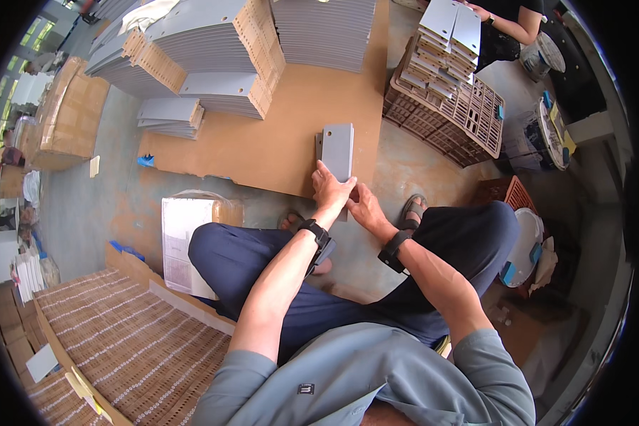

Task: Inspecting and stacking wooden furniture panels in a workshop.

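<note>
A small stack of narrow grey panels, the top one with a round hole near its far end, lies at the near edge of a cardboard sheet. Across the near end of these panels my left hand is closed, its thumb toward the right side. My right hand is just to the right and nearer to me, fingers curled against the panels' near right corner. Its fingertips are partly hidden. A bit of grey shows below both hands.
Tall stacks of grey panels stand on the cardboard sheet at the far left. A brown plastic crate piled with panels is at the far right, near another person's arm. To my left are a white carton and a woven-topped surface.
</note>
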Tool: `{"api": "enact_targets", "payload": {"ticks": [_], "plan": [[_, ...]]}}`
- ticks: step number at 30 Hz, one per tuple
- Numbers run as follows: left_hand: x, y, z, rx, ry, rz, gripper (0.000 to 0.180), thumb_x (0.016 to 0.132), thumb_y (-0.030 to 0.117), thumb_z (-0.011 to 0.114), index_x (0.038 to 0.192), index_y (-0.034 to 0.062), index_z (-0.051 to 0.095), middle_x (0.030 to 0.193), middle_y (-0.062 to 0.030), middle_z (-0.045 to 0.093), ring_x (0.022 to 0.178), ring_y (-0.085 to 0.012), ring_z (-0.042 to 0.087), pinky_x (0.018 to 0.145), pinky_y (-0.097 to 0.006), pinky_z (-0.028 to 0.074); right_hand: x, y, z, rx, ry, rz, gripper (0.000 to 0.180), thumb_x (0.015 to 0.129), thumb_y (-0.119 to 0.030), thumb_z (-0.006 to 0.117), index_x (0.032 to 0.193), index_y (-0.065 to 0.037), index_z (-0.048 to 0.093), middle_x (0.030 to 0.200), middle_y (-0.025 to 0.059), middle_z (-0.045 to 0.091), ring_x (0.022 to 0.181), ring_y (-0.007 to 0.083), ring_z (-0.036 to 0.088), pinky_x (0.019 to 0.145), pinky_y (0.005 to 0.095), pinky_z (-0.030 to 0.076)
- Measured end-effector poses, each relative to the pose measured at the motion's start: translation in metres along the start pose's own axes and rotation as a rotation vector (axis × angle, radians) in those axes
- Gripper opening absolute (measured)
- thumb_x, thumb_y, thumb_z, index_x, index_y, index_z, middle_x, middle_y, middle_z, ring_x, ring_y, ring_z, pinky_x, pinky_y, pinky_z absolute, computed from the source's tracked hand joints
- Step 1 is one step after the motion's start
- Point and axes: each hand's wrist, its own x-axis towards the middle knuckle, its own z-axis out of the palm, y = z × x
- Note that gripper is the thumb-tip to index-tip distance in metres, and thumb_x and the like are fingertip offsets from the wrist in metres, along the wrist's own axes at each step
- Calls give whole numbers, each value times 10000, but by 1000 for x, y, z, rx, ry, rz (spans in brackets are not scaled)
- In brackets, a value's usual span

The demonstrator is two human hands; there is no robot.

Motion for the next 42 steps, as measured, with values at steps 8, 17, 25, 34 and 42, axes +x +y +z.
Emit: {"api": "enact_targets", "payload": {"ticks": [8, 17, 25, 34, 42], "plan": [[7, 2, -7, -350, 82, 164, 941, 797, 339, 752, 1480, -61, 244, 1363, -290, 456, 1248, -370, 506, 1039, -437, 447, -18, -1, -21, 335, -229, 3, 891, 824, -425, 780, 1481, -37, 320, 1399, 214, 471, 1314, 312, 462, 1063, 428, 428], [-32, 39, 7, -806, -299, 276, 804, 899, 437, 703, 1456, -16, 342, 1362, -208, 516, 1306, -289, 458, 1044, -412, 412, -31, -16, -73, 120, 22, -139, 1125, 724, -395, 832, 1544, -6, 166, 1389, 257, 454, 1274, 344, 478, 1026, 448, 422], [-46, -22, 13, 228, 161, 157, 1000, 772, 387, 802, 1486, -25, 235, 1429, -239, 381, 1333, -387, 394, 1050, -503, 408, -27, 46, -87, -841, 247, 123, 1095, 719, -378, 819, 1559, -93, 177, 1204, 238, 485, 1110, 419, 538, 886, 506, 488], [-47, -47, 21, 271, 175, 170, 1103, 732, 350, 820, 1513, -40, 145, 1441, -257, 334, 1328, -402, 390, 1062, -492, 403, -26, 48, -77, -735, 157, 196, 1093, 711, -358, 798, 1560, -86, 166, 1245, 262, 468, 1138, 434, 533, 909, 495, 502], [-51, -24, 12, 219, 179, 100, 1078, 708, 279, 784, 1542, 56, 138, 1416, -245, 348, 1308, -421, 376, 1068, -515, 367, -19, 51, -75, -507, 278, 204, 1074, 721, -375, 781, 1548, -59, 174, 1255, 285, 484, 1137, 445, 541, 942, 502, 496]]}}
